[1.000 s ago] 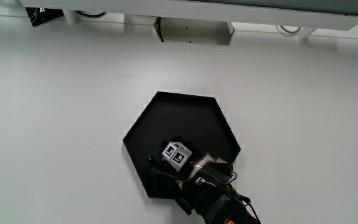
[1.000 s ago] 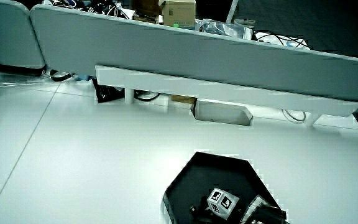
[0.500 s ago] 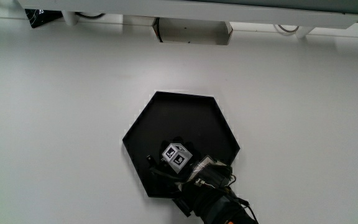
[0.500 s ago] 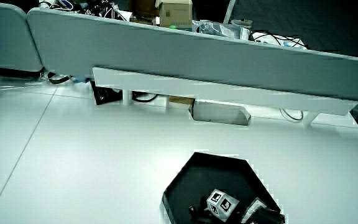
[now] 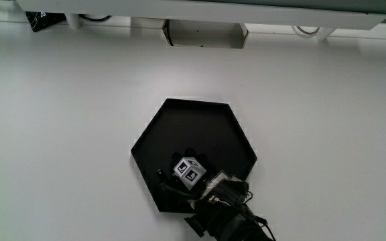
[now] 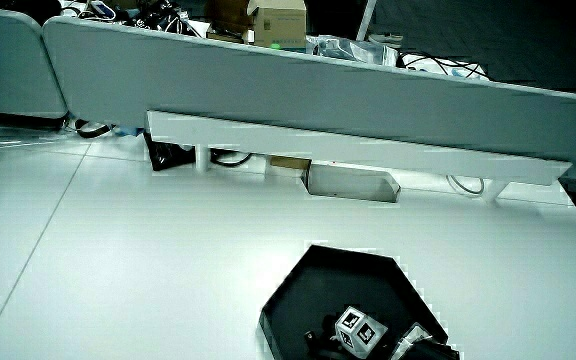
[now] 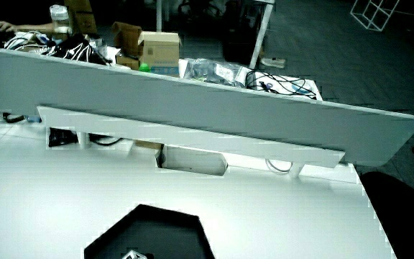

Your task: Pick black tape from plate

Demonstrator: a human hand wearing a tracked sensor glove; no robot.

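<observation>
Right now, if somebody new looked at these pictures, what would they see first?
Probably the big black six-sided plate sitting on the white table. Next, the hand in its black glove, over the part of the plate nearest the person, with a small patterned cube on its back. The black tape itself cannot be made out against the black plate and glove.

Black hexagonal plate [image 5: 200, 130] on a white table [image 5: 66, 120]; black glove on the hand [image 5: 191, 182], its cube [image 5: 188, 171] white with black square markings; grey partition [image 6: 298, 90] with a white rail [image 6: 348, 150] beneath.
</observation>
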